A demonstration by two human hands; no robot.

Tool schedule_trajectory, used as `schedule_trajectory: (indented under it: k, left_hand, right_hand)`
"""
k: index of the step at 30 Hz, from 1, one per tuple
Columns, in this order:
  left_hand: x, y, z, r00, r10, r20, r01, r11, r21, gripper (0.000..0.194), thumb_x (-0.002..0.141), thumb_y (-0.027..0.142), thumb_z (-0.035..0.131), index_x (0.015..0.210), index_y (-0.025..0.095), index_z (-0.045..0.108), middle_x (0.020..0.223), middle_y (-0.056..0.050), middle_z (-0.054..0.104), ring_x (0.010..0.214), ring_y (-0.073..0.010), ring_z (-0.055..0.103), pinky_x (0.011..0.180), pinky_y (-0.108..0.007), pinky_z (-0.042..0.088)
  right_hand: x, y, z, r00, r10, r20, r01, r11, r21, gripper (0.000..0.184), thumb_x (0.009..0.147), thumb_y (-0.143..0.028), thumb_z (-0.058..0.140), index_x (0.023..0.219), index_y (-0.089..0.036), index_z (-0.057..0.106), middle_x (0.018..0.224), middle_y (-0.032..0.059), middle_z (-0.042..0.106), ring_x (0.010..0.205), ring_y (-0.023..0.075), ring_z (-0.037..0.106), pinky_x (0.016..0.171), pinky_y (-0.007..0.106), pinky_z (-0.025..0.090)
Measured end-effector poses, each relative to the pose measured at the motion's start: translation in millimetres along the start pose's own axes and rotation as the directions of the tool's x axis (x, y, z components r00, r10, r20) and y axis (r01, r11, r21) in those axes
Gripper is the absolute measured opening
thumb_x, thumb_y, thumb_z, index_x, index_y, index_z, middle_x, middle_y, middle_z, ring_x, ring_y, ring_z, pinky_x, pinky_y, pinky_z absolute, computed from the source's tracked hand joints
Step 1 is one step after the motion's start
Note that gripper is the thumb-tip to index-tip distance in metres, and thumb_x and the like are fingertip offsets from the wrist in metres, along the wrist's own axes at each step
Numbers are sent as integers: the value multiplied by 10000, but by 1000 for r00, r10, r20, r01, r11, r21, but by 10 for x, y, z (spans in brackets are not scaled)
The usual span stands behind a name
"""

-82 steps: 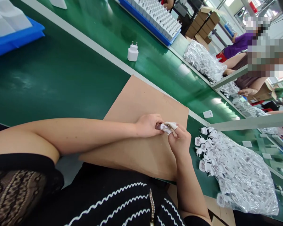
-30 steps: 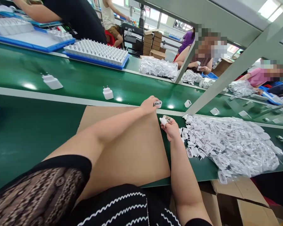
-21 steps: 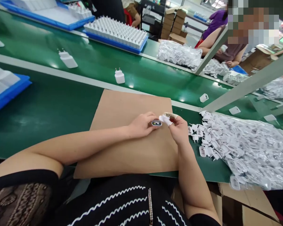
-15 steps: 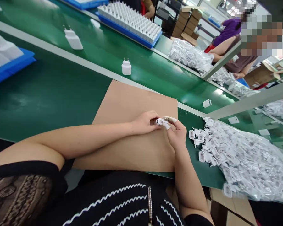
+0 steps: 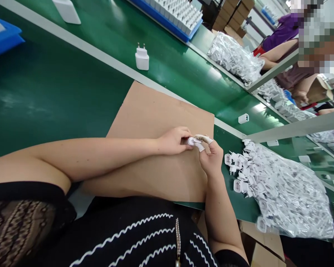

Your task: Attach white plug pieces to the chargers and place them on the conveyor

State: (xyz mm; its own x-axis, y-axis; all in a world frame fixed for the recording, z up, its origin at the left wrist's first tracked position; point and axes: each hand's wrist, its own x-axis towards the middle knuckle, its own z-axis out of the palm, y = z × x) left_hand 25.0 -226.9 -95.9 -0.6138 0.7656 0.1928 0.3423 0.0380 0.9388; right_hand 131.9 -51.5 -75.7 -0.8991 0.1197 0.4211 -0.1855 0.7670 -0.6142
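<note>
Holding a small white plug part (image 5: 193,141) between both hands, you have them close together over the far right corner of the brown cardboard sheet (image 5: 158,115). Your left hand (image 5: 172,140) pinches one end of the part with its fingertips, and your right hand (image 5: 211,157) pinches the other end with the thumb and first finger, which wear white finger covers (image 5: 205,139). A moment ago your hands were in nearly the same place, and the part's open end showed a bit more; now your fingers hide most of it, so you cannot tell if it is one piece or two pressed together. A second ago your left hand was stretched out to the belt edge and your right hand held a part alone; now both hands are back together. On your right, a big heap of white plug parts (image 5: 278,189) lies on the green table (image 5: 44,96), just beside the cardboard. On the green belt (image 5: 169,66) past the cardboard stands a white charger (image 5: 141,58) with its two pins up, and a small white piece (image 5: 243,118) lies farther right. Across the belt sit a blue tray of white chargers (image 5: 180,15), a clear bag of parts (image 5: 233,57), and another person's arm (image 5: 278,55).
</note>
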Motion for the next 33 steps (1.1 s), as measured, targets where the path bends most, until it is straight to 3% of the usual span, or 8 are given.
schedule_trajectory:
  k: [6,11,18,23,27,29,31,33]
  left_hand:
    - [10,12,-11,1000,-15,15,14,1000,19,171,836,282,729,984,200,759,981,-51,668,924,-211,650,869,-342,521]
    - [4,-4,4,1000,-1,-1,1,1000,12,147,841,287,723,942,185,754,960,-54,662,910,-211,649,863,-345,520]
    - [12,-34,4,1000,-5,-4,5,1000,-10,199,829,356,746,948,196,758,957,-49,663,899,-208,659,831,-333,528]
    - [-24,-16,59,999,6,-37,-5,999,40,301,814,468,755,947,198,757,935,-57,689,896,-228,666,848,-365,529]
    - [27,20,38,991,-136,2,135,987,81,387,807,538,747,1017,214,763,1011,-63,734,903,-243,681,844,-374,546]
    - [158,18,-45,979,-205,-19,206,974,97,455,764,550,775,1071,215,760,1082,-67,748,905,-248,688,838,-370,555]
    - [381,-15,-191,971,-218,-92,228,967,113,495,744,511,784,1136,211,749,1134,-71,753,933,-256,692,866,-372,556]
    - [670,-88,-396,955,-216,-203,250,955,160,481,754,425,766,1177,199,734,1132,-71,762,968,-261,694,907,-369,545]
  right_hand:
    - [1,-63,3,996,-30,-86,31,999,9,284,915,-162,597,1139,-278,728,1101,13,801,1113,222,728,1151,484,511]
    - [-6,-46,15,999,-25,-26,24,999,-41,329,896,-149,558,1156,-270,720,1114,20,794,1068,219,738,1152,497,510]
    - [39,-17,-15,997,-81,-21,74,970,-233,279,842,-161,625,1061,-275,755,937,12,773,990,242,688,1229,589,348]
    - [-29,0,49,998,68,-20,-70,982,-175,325,836,-190,692,1133,-297,767,963,19,762,998,235,662,1208,518,350]
    - [19,115,-147,965,240,-106,-254,956,-150,475,903,-322,689,1373,-264,656,1243,87,715,1155,257,633,1089,414,446]
    - [3,189,-363,917,329,-223,-389,862,-327,463,938,-307,625,1393,-224,640,1367,130,648,1251,302,574,1119,465,388]
    - [-51,258,-574,831,452,-325,-556,649,-519,461,927,-228,576,1380,-178,648,1428,175,596,1308,364,510,1140,551,310]
    - [-108,314,-723,737,572,-361,-647,443,-620,470,895,-175,560,1352,-148,668,1436,207,574,1310,410,485,1106,596,299]
